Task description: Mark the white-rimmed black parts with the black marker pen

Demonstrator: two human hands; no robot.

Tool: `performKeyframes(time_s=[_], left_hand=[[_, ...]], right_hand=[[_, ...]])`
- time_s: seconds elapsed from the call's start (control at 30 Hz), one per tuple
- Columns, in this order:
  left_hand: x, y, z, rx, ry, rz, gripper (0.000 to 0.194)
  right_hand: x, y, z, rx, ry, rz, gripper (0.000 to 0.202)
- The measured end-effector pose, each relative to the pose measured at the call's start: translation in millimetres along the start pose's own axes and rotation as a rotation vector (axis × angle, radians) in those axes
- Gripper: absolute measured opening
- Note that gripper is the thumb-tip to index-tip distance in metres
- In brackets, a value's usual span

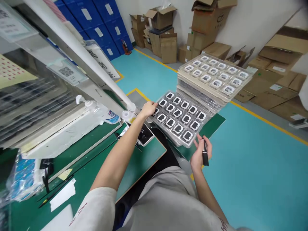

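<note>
A clear plastic tray (181,114) with rows of black-and-white, squarish parts lies in front of me. My left hand (149,109) grips its left edge, fingers closed on the rim. At the near right corner is my right hand (201,149), its fingers wrapped round a black marker pen (205,152); its fingertips come close to the tray, and whether they touch it I cannot tell. Behind the tray rises a tall stack of similar trays (214,75), with white-framed parts in the top one. More trays seem to lie under the near one.
On the left a green workbench (141,163) holds a pump bottle (96,109), a small box of dark items (145,134) and a blue-and-white plastic pack (26,175). Cardboard boxes (276,83) line the wall; blue bins (96,22) stand at the back.
</note>
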State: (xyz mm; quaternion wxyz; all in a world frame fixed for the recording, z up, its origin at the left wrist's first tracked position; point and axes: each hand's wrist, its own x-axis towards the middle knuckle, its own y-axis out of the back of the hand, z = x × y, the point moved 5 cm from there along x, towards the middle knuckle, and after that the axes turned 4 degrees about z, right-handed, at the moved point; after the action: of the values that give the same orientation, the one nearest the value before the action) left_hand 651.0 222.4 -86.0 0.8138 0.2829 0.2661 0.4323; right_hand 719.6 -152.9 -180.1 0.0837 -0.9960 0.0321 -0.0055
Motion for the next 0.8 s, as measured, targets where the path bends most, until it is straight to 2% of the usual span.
performKeyframes(time_s=[0.1, 0.2, 0.37, 0.5, 0.63, 0.8], left_hand=[[-1, -3.1, 4, 0.125, -0.002, 0.025, 0.034], [4, -4.9, 16, 0.210, -0.012, 0.062, 0.037], [21, -13.2, 42, 0.283, -0.040, 0.071, 0.035], [18, -16.6, 51, 0.335, -0.059, 0.085, 0.037], [0, -5.8, 61, 0.353, -0.132, 0.161, 0.042], [-22, 24.0, 76, 0.309, -0.221, 0.234, 0.040]], right_hand=[[-3, -2, 0, -0.014, 0.027, -0.019, 0.059], [-9, -8, 0, -0.009, 0.047, -0.042, 0.058], [-16, -17, 0, -0.013, 0.075, -0.097, 0.057], [-12, -14, 3, -0.067, 0.085, -0.112, 0.057], [-4, -7, -3, -0.102, 0.096, -0.078, 0.058], [9, 0, -32, -0.066, 0.173, 0.006, 0.056]])
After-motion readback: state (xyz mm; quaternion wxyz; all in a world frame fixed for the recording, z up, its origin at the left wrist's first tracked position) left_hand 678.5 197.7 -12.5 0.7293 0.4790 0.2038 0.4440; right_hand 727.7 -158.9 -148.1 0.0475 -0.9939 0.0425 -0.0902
